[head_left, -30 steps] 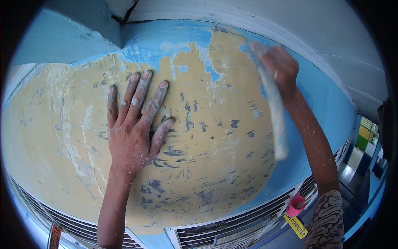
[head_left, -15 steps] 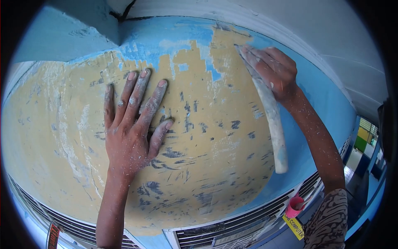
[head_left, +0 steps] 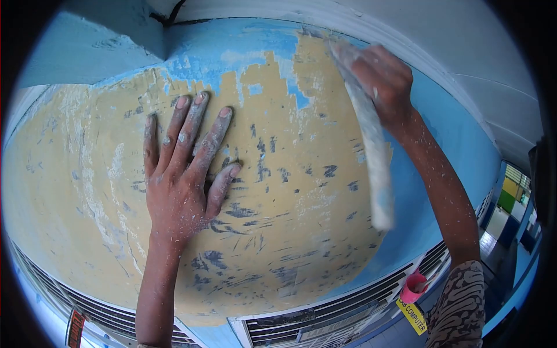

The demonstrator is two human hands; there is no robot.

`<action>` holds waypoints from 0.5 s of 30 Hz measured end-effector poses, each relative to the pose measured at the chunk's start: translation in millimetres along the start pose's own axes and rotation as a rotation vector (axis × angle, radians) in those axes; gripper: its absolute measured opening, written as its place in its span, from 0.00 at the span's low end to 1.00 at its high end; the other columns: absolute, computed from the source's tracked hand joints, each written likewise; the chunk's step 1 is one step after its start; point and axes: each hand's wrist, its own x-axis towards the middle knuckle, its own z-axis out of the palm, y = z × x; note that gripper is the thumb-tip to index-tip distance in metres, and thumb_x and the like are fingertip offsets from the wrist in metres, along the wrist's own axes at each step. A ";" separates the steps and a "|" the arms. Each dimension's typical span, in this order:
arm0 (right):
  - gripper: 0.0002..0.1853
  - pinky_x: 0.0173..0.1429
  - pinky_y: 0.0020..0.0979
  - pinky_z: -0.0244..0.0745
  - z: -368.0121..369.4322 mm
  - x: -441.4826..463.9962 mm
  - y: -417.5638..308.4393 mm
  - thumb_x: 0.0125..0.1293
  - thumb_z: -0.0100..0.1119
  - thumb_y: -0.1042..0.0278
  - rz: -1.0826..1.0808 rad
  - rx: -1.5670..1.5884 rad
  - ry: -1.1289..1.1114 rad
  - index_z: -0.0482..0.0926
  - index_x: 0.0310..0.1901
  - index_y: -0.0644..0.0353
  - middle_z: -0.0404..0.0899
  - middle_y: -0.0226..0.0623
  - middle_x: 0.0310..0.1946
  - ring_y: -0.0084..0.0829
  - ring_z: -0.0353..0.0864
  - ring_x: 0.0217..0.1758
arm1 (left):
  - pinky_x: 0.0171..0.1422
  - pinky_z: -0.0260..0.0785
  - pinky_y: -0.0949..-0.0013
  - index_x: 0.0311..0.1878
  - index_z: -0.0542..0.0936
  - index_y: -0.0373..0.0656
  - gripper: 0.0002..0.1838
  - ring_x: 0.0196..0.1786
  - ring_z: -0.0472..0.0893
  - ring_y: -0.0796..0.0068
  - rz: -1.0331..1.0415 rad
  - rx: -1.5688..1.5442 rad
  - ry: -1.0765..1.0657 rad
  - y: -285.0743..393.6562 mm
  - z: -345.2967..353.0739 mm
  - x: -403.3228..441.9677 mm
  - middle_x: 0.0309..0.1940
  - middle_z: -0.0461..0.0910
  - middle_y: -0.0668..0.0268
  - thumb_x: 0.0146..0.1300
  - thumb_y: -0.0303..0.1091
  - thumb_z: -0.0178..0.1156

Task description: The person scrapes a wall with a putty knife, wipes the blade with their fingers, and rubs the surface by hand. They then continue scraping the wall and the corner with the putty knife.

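Observation:
My left hand (head_left: 183,174) lies flat with spread, dusty fingers on a wall (head_left: 301,232) whose tan surface shows grey marks and white streaks. Blue paint borders the tan area at the top and right, with ragged edges. At the upper right my right hand (head_left: 383,84) is wrapped round a long, pale, curved tool (head_left: 374,162). The tool's upper end is at the wall near the tan and blue border, slightly blurred, and its lower end hangs down to the right. White flecks cover both forearms.
A blue beam (head_left: 110,49) juts out at the upper left, below a white ceiling (head_left: 452,35). Louvred windows (head_left: 290,325) run along the bottom. A pink container (head_left: 413,287) and a yellow sign (head_left: 412,316) are at the lower right, an orange-lettered sign (head_left: 75,329) at the lower left.
My right hand and the tool have moved from their earlier positions, most recently up and slightly left. My left hand stays flat on the wall; the view has shifted slightly.

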 end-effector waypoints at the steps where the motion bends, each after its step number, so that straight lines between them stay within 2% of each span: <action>1: 0.13 0.41 0.32 0.83 -0.7 -0.9 -4.9 0.55 0.73 0.73 -0.022 0.030 0.003 0.88 0.44 0.58 0.91 0.36 0.41 0.33 0.88 0.40 | 0.90 0.34 0.46 0.79 0.71 0.58 0.35 0.86 0.54 0.61 0.004 -0.001 -0.002 -0.6 0.2 0.5 0.83 0.61 0.65 0.74 0.63 0.50; 6: 0.13 0.41 0.32 0.84 0.1 1.3 13.0 0.56 0.73 0.73 0.035 -0.003 -0.020 0.88 0.45 0.58 0.91 0.36 0.42 0.34 0.88 0.41 | 0.90 0.34 0.46 0.79 0.71 0.58 0.35 0.86 0.54 0.61 0.002 0.006 0.003 -0.5 -0.1 1.9 0.82 0.62 0.65 0.75 0.63 0.50; 9: 0.13 0.41 0.30 0.84 -0.2 -3.1 -4.2 0.55 0.73 0.73 0.043 -0.090 -0.024 0.89 0.44 0.58 0.91 0.35 0.42 0.32 0.87 0.40 | 0.90 0.34 0.46 0.78 0.71 0.58 0.34 0.86 0.54 0.61 0.009 0.002 0.007 -0.2 0.2 0.7 0.82 0.62 0.65 0.75 0.63 0.50; 11: 0.15 0.41 0.33 0.84 -0.2 -6.0 -10.0 0.54 0.73 0.74 -0.093 -0.014 0.002 0.88 0.45 0.58 0.91 0.35 0.41 0.34 0.87 0.40 | 0.90 0.35 0.44 0.79 0.70 0.63 0.33 0.85 0.56 0.64 -0.011 -0.061 0.032 0.5 -0.1 1.0 0.82 0.62 0.67 0.72 0.57 0.57; 13: 0.14 0.41 0.34 0.84 1.6 -6.9 5.1 0.54 0.73 0.74 -0.070 0.007 0.012 0.89 0.44 0.59 0.91 0.36 0.40 0.34 0.87 0.40 | 0.90 0.35 0.45 0.79 0.70 0.63 0.33 0.86 0.56 0.64 -0.011 -0.055 0.028 1.3 -0.6 0.5 0.82 0.62 0.68 0.72 0.57 0.57; 15: 0.12 0.40 0.32 0.83 2.3 2.3 16.5 0.53 0.74 0.73 0.100 0.027 0.021 0.89 0.42 0.59 0.91 0.37 0.41 0.32 0.87 0.39 | 0.90 0.35 0.45 0.79 0.70 0.63 0.33 0.86 0.55 0.64 -0.013 -0.042 0.024 0.7 -0.6 1.6 0.82 0.61 0.68 0.72 0.57 0.57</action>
